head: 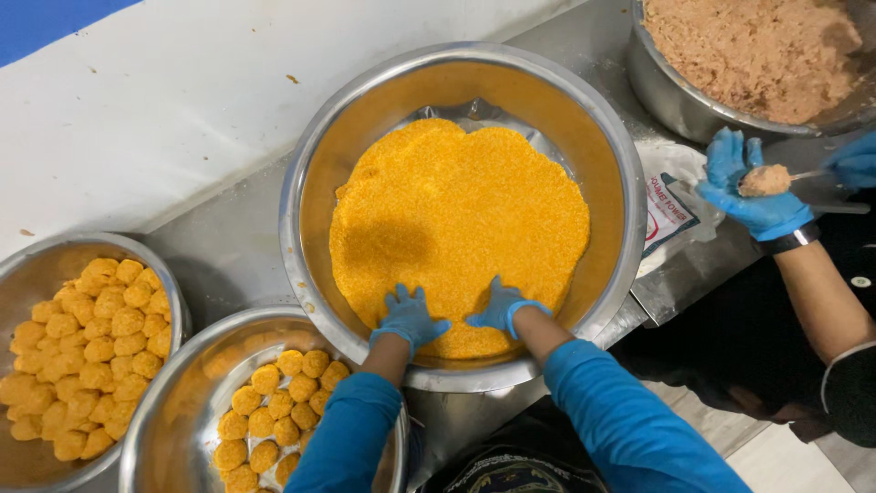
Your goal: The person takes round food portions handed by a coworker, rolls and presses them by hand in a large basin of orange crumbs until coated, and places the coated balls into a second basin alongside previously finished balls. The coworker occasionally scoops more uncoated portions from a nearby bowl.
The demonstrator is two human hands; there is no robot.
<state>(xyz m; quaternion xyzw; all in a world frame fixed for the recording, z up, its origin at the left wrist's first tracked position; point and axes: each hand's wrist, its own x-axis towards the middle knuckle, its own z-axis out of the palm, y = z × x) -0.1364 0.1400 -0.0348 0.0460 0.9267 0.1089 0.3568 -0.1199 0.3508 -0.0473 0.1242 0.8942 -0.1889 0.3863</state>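
Note:
A large steel bowl (310,137) in the middle holds a flat bed of orange crumbs (456,219). Both my hands wear blue gloves and rest on the crumbs at the bowl's near side. My left hand (408,317) lies palm down with fingers spread. My right hand (501,306) sits beside it, fingers pressed into the crumbs. I cannot see anything gripped in either hand.
Two steel bowls of crumb-coated balls stand at the left (27,265) and lower left (173,402). At the top right a steel bowl (666,91) holds brown mince. A co-worker's gloved hand (748,196) holds a mince ball beside a spoon. A plastic packet (671,205) lies between.

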